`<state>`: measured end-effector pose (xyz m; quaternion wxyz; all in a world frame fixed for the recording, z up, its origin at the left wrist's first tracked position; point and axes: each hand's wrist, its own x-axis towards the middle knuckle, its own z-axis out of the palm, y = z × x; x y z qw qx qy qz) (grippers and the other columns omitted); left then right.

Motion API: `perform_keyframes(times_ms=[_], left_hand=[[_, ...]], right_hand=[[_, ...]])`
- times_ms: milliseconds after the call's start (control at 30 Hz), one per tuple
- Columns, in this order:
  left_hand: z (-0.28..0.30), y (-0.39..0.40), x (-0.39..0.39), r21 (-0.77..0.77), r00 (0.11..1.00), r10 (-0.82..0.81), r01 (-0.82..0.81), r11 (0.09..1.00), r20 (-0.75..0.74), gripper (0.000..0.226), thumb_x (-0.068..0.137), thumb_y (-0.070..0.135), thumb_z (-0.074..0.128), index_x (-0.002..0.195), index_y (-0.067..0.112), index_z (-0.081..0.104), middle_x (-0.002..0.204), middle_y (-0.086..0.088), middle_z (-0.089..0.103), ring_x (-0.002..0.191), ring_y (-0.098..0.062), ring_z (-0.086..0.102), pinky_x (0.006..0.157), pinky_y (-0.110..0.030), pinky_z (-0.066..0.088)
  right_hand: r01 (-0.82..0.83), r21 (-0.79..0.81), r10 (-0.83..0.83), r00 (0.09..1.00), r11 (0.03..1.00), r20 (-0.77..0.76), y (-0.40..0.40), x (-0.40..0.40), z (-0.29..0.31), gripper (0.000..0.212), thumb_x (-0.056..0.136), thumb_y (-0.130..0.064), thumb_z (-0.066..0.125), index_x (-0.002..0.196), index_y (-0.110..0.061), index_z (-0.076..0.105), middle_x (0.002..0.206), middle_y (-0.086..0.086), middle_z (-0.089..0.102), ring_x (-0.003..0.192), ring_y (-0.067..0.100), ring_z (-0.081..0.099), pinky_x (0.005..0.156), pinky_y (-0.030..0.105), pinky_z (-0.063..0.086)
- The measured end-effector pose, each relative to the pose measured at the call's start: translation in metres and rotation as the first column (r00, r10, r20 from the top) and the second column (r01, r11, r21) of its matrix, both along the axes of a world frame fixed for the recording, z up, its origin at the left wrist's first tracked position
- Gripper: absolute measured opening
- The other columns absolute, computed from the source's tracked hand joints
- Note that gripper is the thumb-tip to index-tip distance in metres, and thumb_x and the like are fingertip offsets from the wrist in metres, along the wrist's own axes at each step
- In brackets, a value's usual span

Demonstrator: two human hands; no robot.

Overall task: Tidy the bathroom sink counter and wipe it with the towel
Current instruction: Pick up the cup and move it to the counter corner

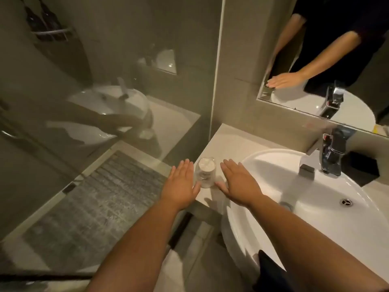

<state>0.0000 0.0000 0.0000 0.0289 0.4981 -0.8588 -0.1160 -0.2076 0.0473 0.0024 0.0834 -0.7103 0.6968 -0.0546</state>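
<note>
A clear drinking glass [205, 173] with something white and round inside it, perhaps a wrapped cap or paper cover, stands at the left front corner of the pale beige stone counter [227, 142], very near the counter's outer edge, beside the white ceramic basin [273, 186]. My two hands flank it. My left hand [181, 186] is flat and spread, fingers together, palm down, hovering beyond the counter's edge with its thumb just beside the glass's base. My right hand [240, 182] is likewise flat and spread over the strip of counter between glass and basin. Neither hand grasps anything; whether either thumb actually touches the glass I cannot tell.

The risk, as I judge it, lies in that position at the brink. A careless nudge from my right hand would push the glass leftward off the counter toward the grey textured mat [101, 207] on the floor below, beside the glass shower screen [105, 81]. Smooth, transparent walls are easy to misjudge, and a one-sided push rather than a firm two-sided hold could tip it. Closing both hands evenly, or moving it inward before anything else, would seem the safer course.

The glass looks upright, dry as far as I can see, and hard and slippery. Farther right stands the chrome mixer tap [331, 152], with a dark square object [363, 167] behind it on the counter. The wall mirror [326, 60] above reflects an arm and hand. No towel is in sight.
</note>
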Motion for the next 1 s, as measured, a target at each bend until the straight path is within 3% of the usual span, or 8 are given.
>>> perform_keyframes(times_ms=[100,300,400,567,667,800,1000], left_hand=[[-0.005,-0.012,-0.006,0.032,1.0,-0.001,0.002,0.999,-0.02,0.068,0.098,0.044,0.031,0.15,0.009,0.005,0.161,-0.01,0.007,0.147,-0.021,0.001,0.12,-0.039,0.002],[-0.021,-0.042,-0.018,0.107,0.997,-0.011,0.018,0.994,-0.073,0.061,0.101,0.041,0.027,0.15,0.011,0.007,0.16,-0.007,0.013,0.147,-0.019,0.007,0.119,-0.039,0.004],[-0.025,-0.05,-0.027,0.164,0.99,-0.05,0.072,0.984,-0.133,0.056,0.101,0.036,0.029,0.149,0.012,0.013,0.156,-0.008,0.028,0.145,-0.02,0.017,0.119,-0.04,0.009],[-0.022,-0.052,-0.027,0.179,0.969,-0.052,0.097,0.979,-0.241,0.045,0.1,0.032,0.033,0.144,0.021,0.028,0.14,-0.004,0.051,0.129,-0.027,0.043,0.113,-0.042,0.024],[-0.004,-0.055,-0.03,0.155,0.958,-0.06,0.107,0.982,-0.282,0.042,0.1,0.031,0.034,0.142,0.026,0.03,0.133,-0.004,0.057,0.126,-0.033,0.045,0.108,-0.044,0.031],[0.04,-0.057,-0.045,0.145,0.914,-0.077,0.146,0.979,-0.398,0.041,0.1,0.03,0.038,0.14,0.034,0.031,0.125,-0.007,0.059,0.118,-0.034,0.049,0.082,-0.038,0.041],[0.085,-0.038,-0.075,0.101,0.871,-0.21,0.282,0.954,-0.443,0.043,0.099,0.032,0.039,0.142,0.032,0.031,0.13,-0.006,0.057,0.114,-0.027,0.053,0.087,-0.036,0.042]], right_hand=[[-0.063,-0.015,0.064,0.998,0.998,0.011,-0.015,-0.004,-0.008,0.069,0.091,-0.062,0.032,0.144,-0.019,0.033,0.151,0.005,0.041,0.139,0.027,0.034,0.117,0.042,0.017],[-0.049,-0.01,0.05,0.994,0.999,0.097,-0.038,-0.008,-0.022,0.062,0.089,-0.065,0.038,0.137,-0.025,0.04,0.136,0.0,0.055,0.122,0.022,0.049,0.115,0.045,0.027],[-0.042,-0.01,0.042,0.993,0.999,0.111,-0.046,-0.006,-0.026,0.06,0.091,-0.062,0.038,0.138,-0.024,0.041,0.134,0.0,0.058,0.122,0.021,0.05,0.115,0.044,0.024],[0.005,0.014,-0.007,0.981,1.0,0.194,-0.051,-0.003,-0.02,0.049,0.091,-0.059,0.044,0.126,-0.027,0.052,0.121,0.001,0.067,0.108,0.021,0.061,0.108,0.04,0.033],[0.072,-0.025,-0.063,0.967,0.997,0.247,-0.045,-0.002,-0.002,0.049,0.089,-0.058,0.05,0.128,-0.027,0.053,0.122,0.001,0.066,0.106,0.023,0.061,0.1,0.038,0.043],[0.139,-0.135,-0.088,0.94,0.981,0.329,-0.037,-0.01,0.049,0.052,0.088,-0.058,0.05,0.13,-0.028,0.053,0.122,0.0,0.068,0.105,0.023,0.063,0.089,0.033,0.048],[0.273,-0.232,-0.201,0.935,0.934,0.294,0.01,-0.033,0.093,0.053,0.087,-0.055,0.053,0.134,-0.028,0.05,0.125,0.001,0.066,0.111,0.025,0.06,0.084,0.034,0.046]])
